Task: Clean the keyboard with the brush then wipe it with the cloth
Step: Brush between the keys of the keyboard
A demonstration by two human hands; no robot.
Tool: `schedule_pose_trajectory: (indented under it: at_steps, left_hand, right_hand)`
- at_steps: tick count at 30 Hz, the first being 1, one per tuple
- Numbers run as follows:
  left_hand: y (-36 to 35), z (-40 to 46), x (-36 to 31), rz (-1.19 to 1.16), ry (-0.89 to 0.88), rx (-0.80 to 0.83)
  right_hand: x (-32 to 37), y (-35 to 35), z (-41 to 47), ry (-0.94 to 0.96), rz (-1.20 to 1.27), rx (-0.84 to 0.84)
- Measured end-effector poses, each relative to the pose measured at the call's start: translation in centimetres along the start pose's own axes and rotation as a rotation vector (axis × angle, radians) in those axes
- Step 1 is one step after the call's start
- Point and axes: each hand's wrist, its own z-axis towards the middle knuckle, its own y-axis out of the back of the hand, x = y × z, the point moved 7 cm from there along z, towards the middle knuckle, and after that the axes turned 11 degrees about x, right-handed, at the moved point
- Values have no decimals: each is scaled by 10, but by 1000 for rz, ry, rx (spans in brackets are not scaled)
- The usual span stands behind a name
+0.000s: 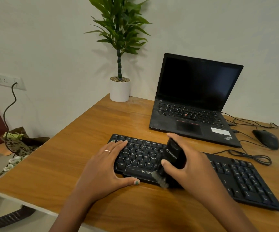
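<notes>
Black keyboard [194, 169] lies on the wooden bench [85, 131]; the left hand [108, 166] rests flat and empty, pinning it; the right hand [189, 168] grips a brush [172, 161] at its front edge; a hard stroke may flick dust toward the laptop [194, 104]; no cloth is visible.

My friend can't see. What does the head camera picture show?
A right hand holds a black brush, bristles down at the front edge of a black keyboard on a wooden desk, while the left hand rests flat on the keys. Behind sit an open laptop, mouse and potted plant.
</notes>
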Motion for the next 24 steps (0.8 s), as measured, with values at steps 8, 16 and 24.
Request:
schedule_pose_trajectory:
  at_steps: [8,16,24]
  left_hand:
    - [0,0,1,-9,-5,-7]
    - [0,-1,2,-9,-7,-13]
    - [0,0,0,-2,-6,0]
  right_hand:
    - [22,3,1,111,-67,-33]
    - [29,-4,7,150,-115,-1]
    - [30,10,19,219,-72,54]
